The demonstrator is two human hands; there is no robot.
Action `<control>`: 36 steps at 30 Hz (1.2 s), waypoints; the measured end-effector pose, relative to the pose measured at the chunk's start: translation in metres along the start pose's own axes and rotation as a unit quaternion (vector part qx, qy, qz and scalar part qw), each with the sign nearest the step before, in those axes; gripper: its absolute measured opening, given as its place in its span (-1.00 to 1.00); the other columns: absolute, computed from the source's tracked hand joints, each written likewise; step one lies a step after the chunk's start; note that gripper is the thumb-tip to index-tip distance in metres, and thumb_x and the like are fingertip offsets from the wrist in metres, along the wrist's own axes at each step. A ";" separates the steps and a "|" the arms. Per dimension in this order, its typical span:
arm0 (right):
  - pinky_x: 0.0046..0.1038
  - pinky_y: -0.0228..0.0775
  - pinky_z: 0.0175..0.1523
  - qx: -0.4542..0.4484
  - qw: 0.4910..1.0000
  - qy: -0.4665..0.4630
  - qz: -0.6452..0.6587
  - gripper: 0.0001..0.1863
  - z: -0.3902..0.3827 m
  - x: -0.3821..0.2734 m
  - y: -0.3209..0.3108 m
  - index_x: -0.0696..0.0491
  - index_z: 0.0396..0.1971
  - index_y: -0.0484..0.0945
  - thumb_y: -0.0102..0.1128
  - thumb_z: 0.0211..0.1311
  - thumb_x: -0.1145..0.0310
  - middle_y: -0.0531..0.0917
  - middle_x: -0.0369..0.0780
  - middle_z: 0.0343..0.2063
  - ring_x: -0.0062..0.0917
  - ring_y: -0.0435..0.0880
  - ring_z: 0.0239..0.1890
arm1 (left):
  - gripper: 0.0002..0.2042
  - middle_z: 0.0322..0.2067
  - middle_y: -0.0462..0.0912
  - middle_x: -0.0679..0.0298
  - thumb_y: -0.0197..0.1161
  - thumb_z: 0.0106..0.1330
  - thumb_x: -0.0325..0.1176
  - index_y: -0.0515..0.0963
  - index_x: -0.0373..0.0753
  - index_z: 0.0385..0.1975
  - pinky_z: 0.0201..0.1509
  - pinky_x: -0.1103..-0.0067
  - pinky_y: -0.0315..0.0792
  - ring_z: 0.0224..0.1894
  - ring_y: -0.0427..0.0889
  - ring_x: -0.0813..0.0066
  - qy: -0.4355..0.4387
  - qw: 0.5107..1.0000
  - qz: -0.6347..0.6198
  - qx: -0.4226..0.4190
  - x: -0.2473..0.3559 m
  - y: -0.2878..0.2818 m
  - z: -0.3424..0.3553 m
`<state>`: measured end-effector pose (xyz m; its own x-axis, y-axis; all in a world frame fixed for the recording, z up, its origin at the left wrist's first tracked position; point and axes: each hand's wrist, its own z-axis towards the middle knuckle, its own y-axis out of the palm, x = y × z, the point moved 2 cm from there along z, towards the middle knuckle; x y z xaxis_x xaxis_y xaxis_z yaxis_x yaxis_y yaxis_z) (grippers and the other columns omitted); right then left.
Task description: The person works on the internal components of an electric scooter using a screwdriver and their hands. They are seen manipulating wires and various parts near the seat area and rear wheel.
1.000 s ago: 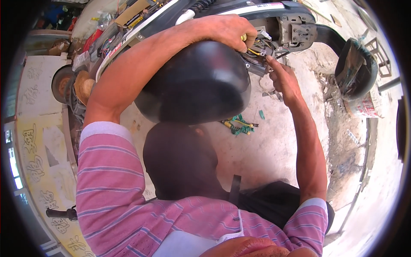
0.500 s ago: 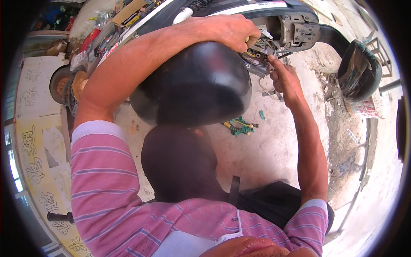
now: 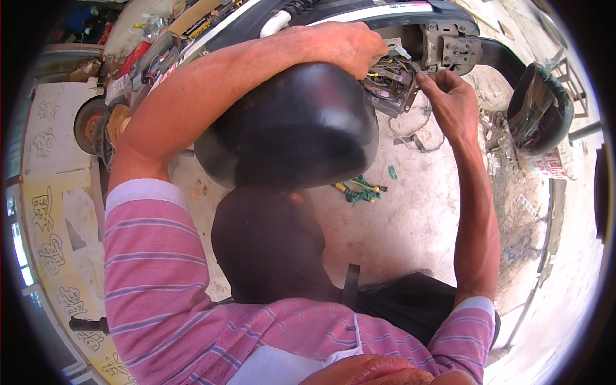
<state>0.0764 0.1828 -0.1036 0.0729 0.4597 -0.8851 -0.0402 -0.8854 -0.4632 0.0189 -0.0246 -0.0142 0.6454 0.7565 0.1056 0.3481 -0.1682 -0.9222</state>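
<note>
A metal-cased unit (image 3: 393, 90) with a bundle of coloured wires sits at an opening in the scooter body (image 3: 398, 18). My left arm reaches over a glossy black rounded part (image 3: 295, 122). The left hand (image 3: 356, 50) is closed at the unit's left side, beside a pale connector (image 3: 399, 47); its fingertips are hidden, so what it holds does not show. On the other side, my right hand (image 3: 452, 102) has thumb and fingers brought together at the unit's upper right corner. Whatever is between them is too small to make out.
A bracket plate (image 3: 459, 51) is fixed beside the opening. A thin cable (image 3: 420, 144) hangs over the floor, near a green and yellow tangle (image 3: 360, 190). To the right, a black rounded piece (image 3: 539, 109) rests on a bucket (image 3: 545, 163). A wheel (image 3: 93, 125) stands at left.
My right hand has shifted right and slightly up, from the unit's front to its right corner. The unit's wires and casing show more. The left hand has barely moved.
</note>
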 end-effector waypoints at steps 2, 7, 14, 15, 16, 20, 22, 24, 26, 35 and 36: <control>-0.50 0.47 -0.29 -0.003 1.000 -0.009 0.013 -0.61 0.002 -0.004 0.005 0.17 -0.32 0.74 0.40 0.27 0.07 0.75 -0.25 -0.52 -0.63 0.64 -0.46 | -0.79 -0.39 0.71 -0.02 0.23 0.05 -0.49 0.61 -0.27 -0.27 -0.17 0.24 0.56 -0.24 0.74 0.04 -0.002 1.000 0.000 -0.009 0.000 -0.001 0.000; -0.51 0.48 -0.31 -0.001 1.000 -0.025 0.016 -0.67 0.004 -0.007 0.005 0.15 -0.27 0.74 0.39 0.28 0.14 0.75 -0.27 -0.52 -0.66 0.65 -0.47 | -0.80 -0.36 0.72 0.01 0.23 0.06 -0.50 0.62 -0.26 -0.28 -0.16 0.26 0.56 -0.23 0.74 0.06 -0.015 0.999 0.003 -0.028 0.003 -0.003 0.000; -0.38 0.56 -0.23 -0.008 0.987 -0.136 -0.087 -0.78 -0.012 -0.030 0.020 -0.04 -0.21 0.78 0.39 0.25 0.18 0.76 -0.20 -0.44 -0.43 0.74 -0.41 | -0.86 -0.37 0.71 0.02 0.25 0.13 -0.46 0.60 -0.25 -0.30 -0.15 0.30 0.57 -0.25 0.74 0.12 -0.039 0.997 -0.059 0.037 -0.002 0.000 -0.003; -0.33 0.59 -0.19 -0.007 0.974 -0.199 -0.109 -0.80 -0.015 -0.033 0.025 -0.08 -0.20 0.78 0.38 0.25 0.19 0.78 -0.18 -0.38 -0.33 0.76 -0.37 | -0.86 -0.37 0.71 0.01 0.25 0.13 -0.45 0.60 -0.25 -0.30 -0.15 0.30 0.57 -0.26 0.74 0.12 -0.037 0.996 -0.063 0.043 -0.003 0.000 -0.002; -0.21 0.60 -0.15 -0.015 0.957 -0.249 -0.145 -0.82 -0.016 -0.036 0.030 -0.10 -0.23 0.78 0.31 0.28 0.19 0.77 -0.16 -0.32 -0.20 0.76 -0.29 | -0.86 -0.37 0.71 0.01 0.25 0.13 -0.45 0.60 -0.25 -0.30 -0.15 0.30 0.57 -0.26 0.74 0.12 -0.038 0.996 -0.062 0.042 -0.003 -0.001 -0.002; -0.15 0.57 -0.22 -0.023 0.924 -0.291 -0.246 -0.75 -0.016 -0.044 0.047 -0.05 -0.35 0.75 0.22 0.31 0.12 0.73 -0.16 -0.42 -0.18 0.74 -0.34 | -0.83 -0.35 0.73 0.01 0.27 0.13 -0.44 0.62 -0.23 -0.27 -0.13 0.30 0.58 -0.24 0.75 0.11 -0.032 0.998 -0.041 0.038 -0.001 -0.001 -0.001; -0.15 0.57 -0.22 -0.031 0.922 -0.292 -0.253 -0.75 -0.016 -0.048 0.048 -0.05 -0.36 0.74 0.22 0.31 0.11 0.73 -0.16 -0.43 -0.19 0.74 -0.35 | -0.82 -0.35 0.73 0.01 0.28 0.12 -0.44 0.63 -0.22 -0.26 -0.12 0.31 0.59 -0.24 0.75 0.10 -0.028 0.998 -0.026 0.042 0.002 -0.004 -0.002; -0.16 0.57 -0.22 -0.040 0.919 -0.294 -0.258 -0.74 -0.017 -0.053 0.049 -0.05 -0.37 0.74 0.23 0.31 0.09 0.73 -0.16 -0.43 -0.19 0.74 -0.35 | -0.81 -0.34 0.74 0.00 0.29 0.12 -0.42 0.64 -0.22 -0.25 -0.12 0.30 0.59 -0.23 0.75 0.09 -0.054 0.998 -0.019 0.030 0.005 -0.006 -0.003; -0.19 0.55 -0.18 -0.069 0.921 -0.271 -0.270 -0.82 -0.019 -0.055 0.050 -0.12 -0.21 0.76 0.29 0.27 0.20 0.73 -0.22 -0.35 -0.21 0.73 -0.27 | -0.81 -0.35 0.74 0.00 0.30 0.12 -0.41 0.64 -0.22 -0.25 -0.12 0.29 0.60 -0.23 0.75 0.09 -0.057 0.998 -0.028 0.027 0.004 -0.007 -0.004; -0.17 0.55 -0.16 -0.077 0.909 -0.324 -0.251 -0.76 -0.010 -0.048 0.052 -0.08 -0.37 0.74 0.26 0.29 0.09 0.75 -0.18 -0.44 -0.22 0.76 -0.33 | -0.81 -0.35 0.74 -0.01 0.29 0.13 -0.40 0.64 -0.23 -0.26 -0.12 0.29 0.59 -0.21 0.75 0.09 -0.061 0.997 -0.043 0.020 0.004 -0.003 0.001; -0.17 0.55 -0.16 -0.076 0.909 -0.324 -0.251 -0.76 -0.011 -0.049 0.051 -0.08 -0.37 0.74 0.26 0.29 0.09 0.75 -0.18 -0.44 -0.22 0.76 -0.33 | -0.81 -0.35 0.74 -0.01 0.29 0.12 -0.41 0.64 -0.24 -0.26 -0.11 0.29 0.59 -0.20 0.75 0.07 -0.062 0.997 -0.049 0.014 0.002 -0.003 0.002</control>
<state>0.0818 0.1144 -0.0834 -0.5609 0.7087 -0.4280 -0.0230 -0.5302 -0.8476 0.0182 -0.0214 -0.0120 0.5203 0.8405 0.1511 0.3850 -0.0730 -0.9200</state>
